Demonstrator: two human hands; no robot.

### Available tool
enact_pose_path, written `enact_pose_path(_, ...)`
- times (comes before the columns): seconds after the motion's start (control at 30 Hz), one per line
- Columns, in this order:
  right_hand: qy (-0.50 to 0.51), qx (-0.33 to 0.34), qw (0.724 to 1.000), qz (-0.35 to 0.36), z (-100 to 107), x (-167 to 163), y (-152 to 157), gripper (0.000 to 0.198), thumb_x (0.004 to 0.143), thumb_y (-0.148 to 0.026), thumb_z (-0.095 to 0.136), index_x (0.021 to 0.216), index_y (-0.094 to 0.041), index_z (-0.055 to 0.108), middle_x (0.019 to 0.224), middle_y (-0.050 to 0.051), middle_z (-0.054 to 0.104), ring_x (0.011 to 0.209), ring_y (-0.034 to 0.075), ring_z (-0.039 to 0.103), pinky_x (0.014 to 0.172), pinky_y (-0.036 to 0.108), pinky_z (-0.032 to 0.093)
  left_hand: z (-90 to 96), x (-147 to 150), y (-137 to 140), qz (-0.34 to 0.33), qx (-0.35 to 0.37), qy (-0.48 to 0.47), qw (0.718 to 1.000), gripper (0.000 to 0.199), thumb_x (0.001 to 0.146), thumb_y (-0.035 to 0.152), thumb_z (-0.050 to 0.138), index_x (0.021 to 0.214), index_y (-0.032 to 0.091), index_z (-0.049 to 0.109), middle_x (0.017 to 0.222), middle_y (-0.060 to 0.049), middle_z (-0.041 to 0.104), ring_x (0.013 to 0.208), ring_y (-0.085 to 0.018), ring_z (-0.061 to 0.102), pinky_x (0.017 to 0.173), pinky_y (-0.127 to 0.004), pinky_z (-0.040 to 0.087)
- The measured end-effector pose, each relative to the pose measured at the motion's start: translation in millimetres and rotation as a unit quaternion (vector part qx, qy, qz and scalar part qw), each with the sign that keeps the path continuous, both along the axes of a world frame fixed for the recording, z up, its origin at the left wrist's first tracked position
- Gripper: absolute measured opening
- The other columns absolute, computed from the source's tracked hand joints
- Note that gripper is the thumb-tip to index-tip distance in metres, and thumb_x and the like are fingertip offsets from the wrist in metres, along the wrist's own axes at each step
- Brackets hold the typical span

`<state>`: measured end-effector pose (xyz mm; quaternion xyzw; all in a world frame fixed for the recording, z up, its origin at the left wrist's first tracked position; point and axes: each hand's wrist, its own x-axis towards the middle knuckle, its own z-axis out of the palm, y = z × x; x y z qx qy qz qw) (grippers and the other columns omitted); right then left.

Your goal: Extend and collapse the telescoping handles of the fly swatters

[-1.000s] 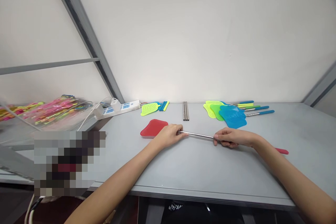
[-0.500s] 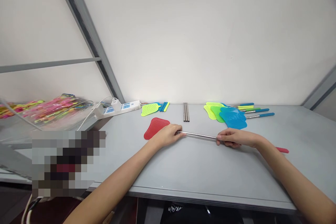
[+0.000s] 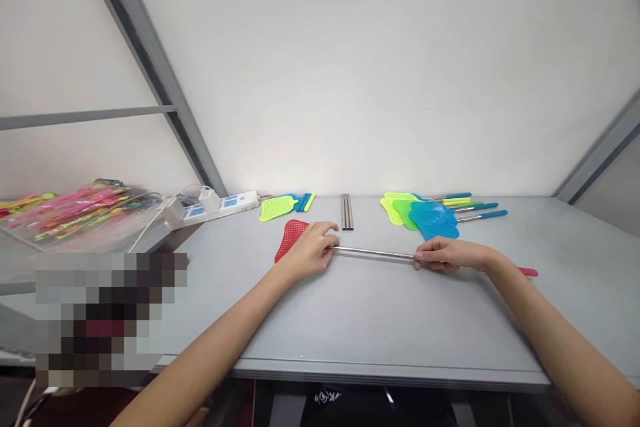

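Note:
A red fly swatter (image 3: 291, 238) stretches across the table between my hands. Its perforated head is partly behind my left hand (image 3: 315, 247), whose thumb and fingers close around the neck where the head meets the rod; the index finger is raised. My right hand (image 3: 440, 255) pinches the thin metal rod (image 3: 375, 253) farther right. Past my right wrist a red handle (image 3: 527, 271) shows, in line with the rod. Three short metal tubes (image 3: 347, 212) lie side by side beyond my hands.
At the back right lie several yellow, green and blue fly swatters (image 3: 433, 219). Loose swatter heads (image 3: 277, 207) and handle grips (image 3: 306, 202) lie back left, near a power strip (image 3: 220, 207). Bagged colourful items (image 3: 90, 210) are at far left. A blurred-out patch covers the left front.
My left hand has shifted slightly left along the swatter's neck and its index finger has lifted. My right hand keeps its hold on the rod. The whole view has shifted a little.

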<state>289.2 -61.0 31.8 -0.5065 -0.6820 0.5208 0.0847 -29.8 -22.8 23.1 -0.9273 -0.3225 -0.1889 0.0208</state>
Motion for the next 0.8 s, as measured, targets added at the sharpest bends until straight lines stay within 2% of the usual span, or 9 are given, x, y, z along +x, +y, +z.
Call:
enact_pose_path(0.13,-0.002,0.001,1.0,-0.005,0.7,2.6,0.4,0.045,0.074,-0.055,0.045,0.082,-0.015,0.061,0.052,-0.004,0.034,0.045,0.007,0.026,0.042,0.022,0.018,-0.3,-4.9,6.6,0.05,0.013,0.001,0.999,0.012,0.074,0.022,0.045,0.078,0.021,0.057,0.11,-0.005,0.044,0.104,-0.023,0.038,0.088,-0.041,0.023)
enact_pose_path(0.23,0.001,-0.001,1.0,-0.008,0.9,2.4,0.4,0.045,0.074,-0.055,0.045,0.082,-0.014,0.061,0.053,-0.004,0.033,0.045,0.007,0.025,0.042,0.022,0.018,-1.2,-7.4,9.6,0.072,0.002,0.003,0.997,0.013,0.074,0.028,0.047,0.08,0.022,0.057,0.111,-0.006,0.043,0.105,-0.023,0.036,0.089,-0.041,0.021)
enact_pose_path(0.8,-0.008,0.003,1.0,-0.008,1.6,4.9,-0.2,0.047,0.072,-0.057,0.044,0.081,-0.015,0.061,0.05,-0.005,0.033,0.044,0.007,0.025,0.043,0.022,0.019,0.0,-9.4,10.6,0.062,-0.022,-0.014,0.998,0.023,0.075,0.033,0.045,0.096,0.025,0.052,0.109,-0.005,0.041,0.106,-0.022,0.034,0.093,-0.04,0.016)
